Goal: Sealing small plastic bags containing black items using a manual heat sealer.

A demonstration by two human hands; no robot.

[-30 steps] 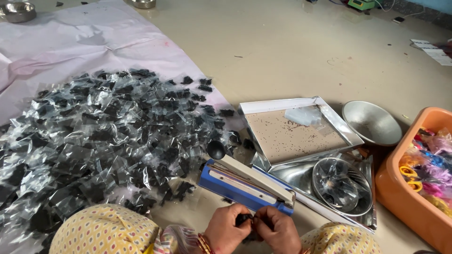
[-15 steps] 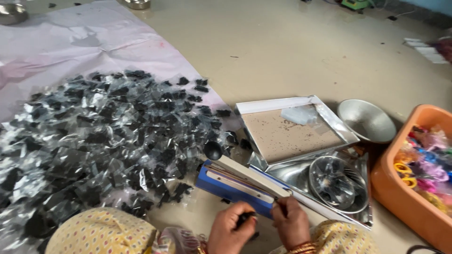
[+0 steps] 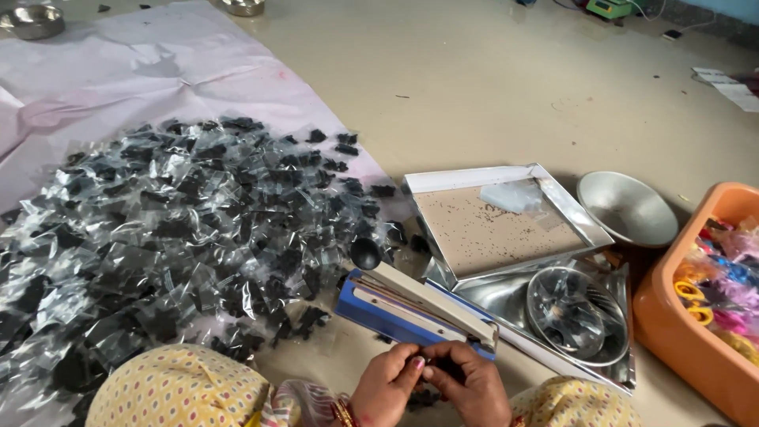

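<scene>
Both hands meet at six o'clock, low in the view, just in front of the sealer (image 3: 419, 308). The left hand (image 3: 385, 387) and right hand (image 3: 468, 385) pinch a small packet (image 3: 433, 370) between their fingertips; each grip is closed on it, thumbs and forefingers touching the plastic. The packet is mostly hidden by the fingers, so only a dark scrap of it shows.

The sealer is a blue-based heat bar with a pale arm and a black knob, lying on the floor, slanting from ten o'clock to four o'clock just above the hands. At nine o'clock a big heap of packets (image 3: 182, 237) lies on a pink sheet (image 3: 118, 71), each a clear bag with dark bits inside. At three o'clock a shallow steel tray (image 3: 553, 202) leans over a second steel tray (image 3: 506, 289) that holds a round wire sieve (image 3: 577, 316). A steel bowl (image 3: 628, 207) stands at two o'clock, and an orange tub (image 3: 672, 308) with coloured bits sits at the right edge.

The packet looks very light, soft and slippery, its film thin and easily creased. It probably handles best pinched flat at the open edge, both sides held taut, with the contents shaken down away from the seam.
</scene>
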